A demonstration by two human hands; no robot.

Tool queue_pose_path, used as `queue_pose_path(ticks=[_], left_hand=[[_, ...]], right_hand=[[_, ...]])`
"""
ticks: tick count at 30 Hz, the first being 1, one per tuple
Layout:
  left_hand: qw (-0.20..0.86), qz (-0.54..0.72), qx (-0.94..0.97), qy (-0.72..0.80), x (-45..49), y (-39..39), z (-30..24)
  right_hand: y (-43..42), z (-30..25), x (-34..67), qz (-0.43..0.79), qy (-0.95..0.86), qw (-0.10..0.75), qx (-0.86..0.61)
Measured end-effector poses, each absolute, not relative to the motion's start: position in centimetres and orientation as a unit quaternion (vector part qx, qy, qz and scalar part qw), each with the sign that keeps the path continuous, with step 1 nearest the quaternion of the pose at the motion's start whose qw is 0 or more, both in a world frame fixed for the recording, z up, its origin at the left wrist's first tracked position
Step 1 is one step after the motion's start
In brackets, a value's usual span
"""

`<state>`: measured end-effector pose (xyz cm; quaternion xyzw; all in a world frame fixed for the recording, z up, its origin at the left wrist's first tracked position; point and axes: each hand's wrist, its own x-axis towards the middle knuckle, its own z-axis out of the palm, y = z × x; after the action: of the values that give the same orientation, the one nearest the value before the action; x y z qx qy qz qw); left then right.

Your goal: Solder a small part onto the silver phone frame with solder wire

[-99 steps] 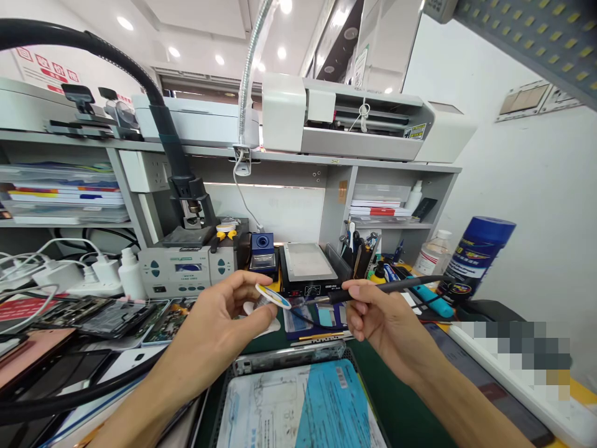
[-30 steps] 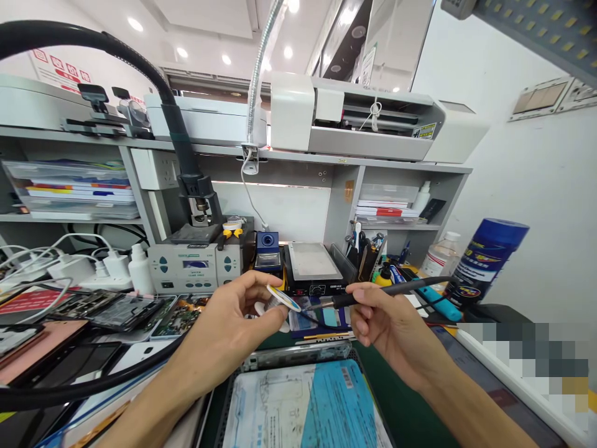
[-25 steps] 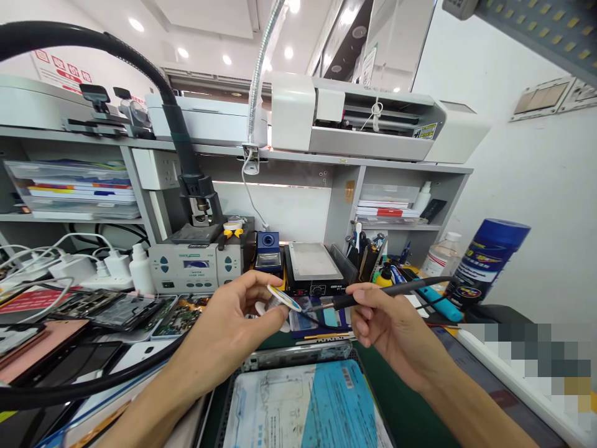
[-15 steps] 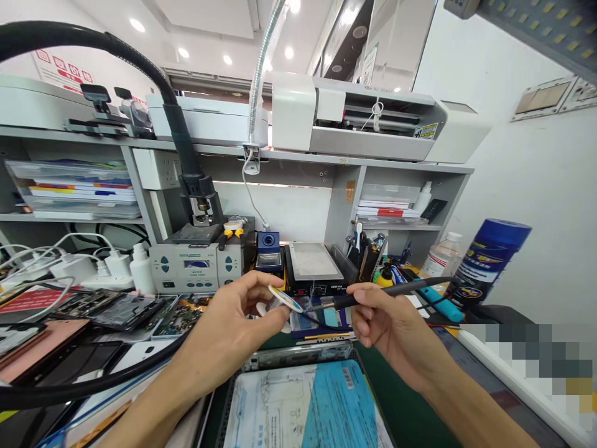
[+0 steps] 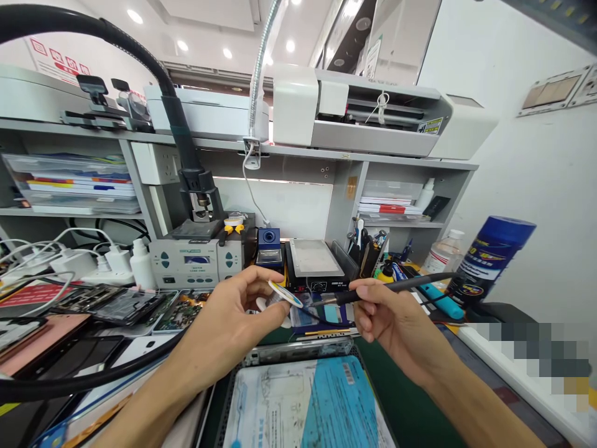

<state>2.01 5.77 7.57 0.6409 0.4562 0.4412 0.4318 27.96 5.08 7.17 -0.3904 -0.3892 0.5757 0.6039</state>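
Left hand (image 5: 233,326): thumb and fingers clamped on a small round spool (image 5: 281,294), held above the bench front, ahead of the hot plate (image 5: 313,256).

Right hand (image 5: 389,317): fingers closed round the handle of a soldering iron (image 5: 401,286). Tip points left, just beside the spool; contact cannot be told.

Containers:
- Tool holder (image 5: 368,249), right of the hot plate, packed with upright tweezers and small tools.
- Blue spray can (image 5: 492,255) and clear bottle (image 5: 442,247), far right, contents not visible.
- White squeeze bottle (image 5: 138,264), beside the rework station (image 5: 191,261).
- Shelf bay (image 5: 69,186), holding stacked sheets.

Below the hands lies a blue-and-white sheet (image 5: 308,404). A thick black hose (image 5: 69,379) runs along the bench at lower left toward the left forearm. Phone boards (image 5: 116,305) lie to the left.
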Motion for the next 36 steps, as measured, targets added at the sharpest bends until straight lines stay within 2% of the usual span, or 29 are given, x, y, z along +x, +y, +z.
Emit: queue_pose_path(ticks=[36], left_hand=[[0.453,0.424,0.635,0.460,2.62,5.00,8.10]], right_hand=[[4.86,6.88,27.94,0.572,-0.410,0.582,-0.406]])
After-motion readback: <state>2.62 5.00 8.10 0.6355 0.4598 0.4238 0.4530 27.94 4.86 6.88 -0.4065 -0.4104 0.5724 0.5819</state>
